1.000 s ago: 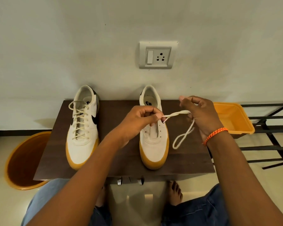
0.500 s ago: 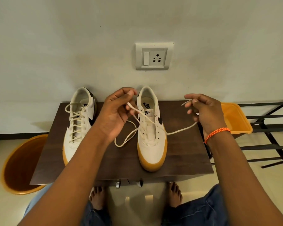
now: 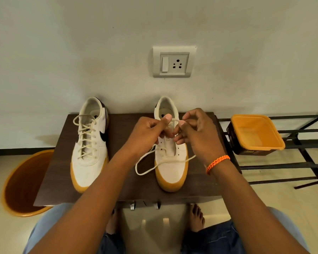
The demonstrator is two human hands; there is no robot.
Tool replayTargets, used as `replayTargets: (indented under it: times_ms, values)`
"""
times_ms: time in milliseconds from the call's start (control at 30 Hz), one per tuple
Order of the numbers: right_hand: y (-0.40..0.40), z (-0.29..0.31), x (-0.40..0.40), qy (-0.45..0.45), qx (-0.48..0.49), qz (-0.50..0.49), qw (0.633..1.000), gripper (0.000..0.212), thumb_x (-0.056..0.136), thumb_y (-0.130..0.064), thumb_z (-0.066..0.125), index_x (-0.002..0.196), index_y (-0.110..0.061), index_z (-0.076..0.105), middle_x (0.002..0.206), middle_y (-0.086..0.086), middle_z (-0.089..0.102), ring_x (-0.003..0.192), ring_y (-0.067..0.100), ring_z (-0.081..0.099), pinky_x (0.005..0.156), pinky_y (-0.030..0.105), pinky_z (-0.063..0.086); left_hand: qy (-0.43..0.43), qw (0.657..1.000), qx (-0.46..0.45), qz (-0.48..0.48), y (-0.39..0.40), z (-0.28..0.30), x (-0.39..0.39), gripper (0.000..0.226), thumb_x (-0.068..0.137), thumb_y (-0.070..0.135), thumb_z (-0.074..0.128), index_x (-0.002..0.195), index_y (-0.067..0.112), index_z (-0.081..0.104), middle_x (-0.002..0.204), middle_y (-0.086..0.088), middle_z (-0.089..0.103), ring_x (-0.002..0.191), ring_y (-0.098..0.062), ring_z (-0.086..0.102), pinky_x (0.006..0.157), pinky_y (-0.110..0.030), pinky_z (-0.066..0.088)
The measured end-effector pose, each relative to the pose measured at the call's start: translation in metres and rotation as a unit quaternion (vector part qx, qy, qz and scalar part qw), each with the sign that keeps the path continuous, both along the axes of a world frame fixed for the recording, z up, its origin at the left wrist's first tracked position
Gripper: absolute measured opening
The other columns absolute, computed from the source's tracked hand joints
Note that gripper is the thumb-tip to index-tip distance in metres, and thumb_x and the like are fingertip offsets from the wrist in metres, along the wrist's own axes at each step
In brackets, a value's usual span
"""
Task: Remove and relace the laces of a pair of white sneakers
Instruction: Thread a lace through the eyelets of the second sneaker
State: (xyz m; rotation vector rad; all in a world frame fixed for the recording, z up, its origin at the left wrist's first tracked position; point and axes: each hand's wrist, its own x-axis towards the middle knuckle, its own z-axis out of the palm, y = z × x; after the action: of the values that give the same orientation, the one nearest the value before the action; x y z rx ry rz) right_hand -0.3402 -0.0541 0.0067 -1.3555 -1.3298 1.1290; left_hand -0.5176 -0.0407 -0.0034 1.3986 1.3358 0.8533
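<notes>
Both hands are up over the right sneaker [image 3: 171, 162] on the dark wooden table [image 3: 117, 180], the left hand [image 3: 147, 136] and right hand [image 3: 196, 132] each pinching the cream lace [image 3: 149, 169] between thumb and fingers near the tongue, with a short stretch pulled between the two thumbs. The rest of that lace runs across the lowest eyelets and loops out loose on both sides of the shoe. The left sneaker [image 3: 89, 143] sits beside it fully laced, and there's an orange tub [image 3: 255, 132] off to the right on a metal rack [image 3: 301, 149].
</notes>
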Motion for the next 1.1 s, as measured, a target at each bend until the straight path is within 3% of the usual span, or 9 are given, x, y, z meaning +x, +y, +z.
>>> replayTargets:
  times_ms: [167, 433, 500, 600, 667, 733, 833, 967, 1100]
  values:
    - [-0.006, 0.000, -0.004, 0.006, -0.013, 0.014, 1.000, 0.008, 0.104, -0.010, 0.060, 0.106, -0.004, 0.056, 0.081, 0.015, 0.076, 0.069, 0.031, 0.075, 0.065, 0.038, 0.063, -0.029, 0.999, -0.032, 0.009, 0.001, -0.004, -0.002, 0.026, 0.101, 0.033, 0.069, 0.099, 0.011, 0.083, 0.087, -0.006, 0.079, 0.076, -0.018, 0.072, 0.069, -0.030, 0.060]
    - [-0.013, -0.004, -0.017, -0.025, -0.041, 0.061, 0.997, 0.009, 0.101, -0.007, 0.064, 0.104, -0.003, 0.058, 0.080, 0.009, 0.079, 0.071, 0.024, 0.078, 0.067, 0.036, 0.064, -0.206, 0.969, -0.119, 0.065, 0.001, -0.008, 0.004, 0.017, 0.097, 0.018, 0.074, 0.105, 0.006, 0.083, 0.099, -0.016, 0.079, 0.085, -0.024, 0.073, 0.085, -0.037, 0.060]
    - [-0.013, -0.004, -0.017, -0.040, -0.064, 0.083, 0.994, 0.009, 0.100, -0.009, 0.066, 0.101, -0.004, 0.060, 0.079, 0.008, 0.079, 0.072, 0.024, 0.078, 0.068, 0.035, 0.063, -0.242, 0.960, -0.104, 0.096, 0.003, -0.006, 0.002, 0.019, 0.100, 0.015, 0.069, 0.111, 0.005, 0.081, 0.100, -0.014, 0.079, 0.089, -0.024, 0.075, 0.081, -0.031, 0.061]
    - [-0.016, -0.006, -0.015, -0.087, -0.132, 0.161, 0.974, 0.012, 0.101, -0.015, 0.066, 0.100, -0.002, 0.065, 0.079, 0.008, 0.079, 0.075, 0.028, 0.077, 0.073, 0.034, 0.062, -0.403, 0.899, -0.111, 0.133, 0.012, -0.003, -0.012, 0.024, 0.102, 0.007, 0.062, 0.123, 0.002, 0.074, 0.089, -0.009, 0.072, 0.074, -0.017, 0.071, 0.068, -0.025, 0.060]
    - [-0.019, -0.010, -0.018, -0.083, -0.171, 0.224, 0.956, 0.013, 0.102, -0.012, 0.064, 0.105, 0.001, 0.067, 0.085, 0.010, 0.080, 0.083, 0.028, 0.078, 0.080, 0.035, 0.062, -0.429, 0.888, -0.105, 0.125, 0.015, -0.005, -0.019, 0.026, 0.102, 0.005, 0.060, 0.125, 0.003, 0.074, 0.085, -0.003, 0.069, 0.060, -0.008, 0.055, 0.051, -0.017, 0.045]
    - [-0.021, -0.012, -0.022, -0.085, -0.186, 0.273, 0.940, 0.013, 0.103, -0.008, 0.060, 0.109, 0.001, 0.068, 0.093, 0.010, 0.080, 0.091, 0.025, 0.078, 0.082, 0.031, 0.061, -0.307, 0.943, -0.069, 0.105, 0.015, -0.005, -0.018, 0.021, 0.102, 0.009, 0.062, 0.115, 0.008, 0.078, 0.087, 0.002, 0.073, 0.056, -0.006, 0.045, 0.051, -0.018, 0.031]
    - [-0.012, -0.008, -0.016, -0.076, -0.235, 0.254, 0.935, 0.018, 0.103, -0.002, 0.055, 0.110, -0.001, 0.072, 0.097, 0.014, 0.080, 0.095, 0.027, 0.077, 0.085, 0.032, 0.060, -0.045, 0.997, 0.027, 0.051, 0.011, -0.009, -0.009, 0.015, 0.098, 0.014, 0.071, 0.088, 0.015, 0.082, 0.093, 0.006, 0.081, 0.076, -0.007, 0.071, 0.072, -0.023, 0.053]
    - [0.003, -0.008, 0.009, -0.154, -0.150, 0.054, 0.975, 0.023, 0.095, 0.002, 0.058, 0.104, -0.011, 0.074, 0.084, 0.006, 0.079, 0.079, 0.023, 0.077, 0.078, 0.037, 0.064, 0.141, 0.988, 0.070, -0.011, 0.008, -0.026, 0.003, 0.009, 0.095, 0.029, 0.077, 0.097, 0.030, 0.085, 0.083, 0.017, 0.078, 0.083, -0.001, 0.073, 0.085, -0.037, 0.063]
    - [0.004, -0.007, 0.020, -0.099, -0.121, 0.049, 0.986, 0.012, 0.094, -0.006, 0.069, 0.103, -0.011, 0.075, 0.085, 0.006, 0.079, 0.079, 0.022, 0.078, 0.081, 0.040, 0.065, 0.204, 0.975, 0.088, -0.001, 0.008, -0.031, 0.007, 0.010, 0.094, 0.038, 0.077, 0.101, 0.036, 0.084, 0.099, 0.018, 0.079, 0.089, -0.002, 0.071, 0.082, -0.038, 0.063]
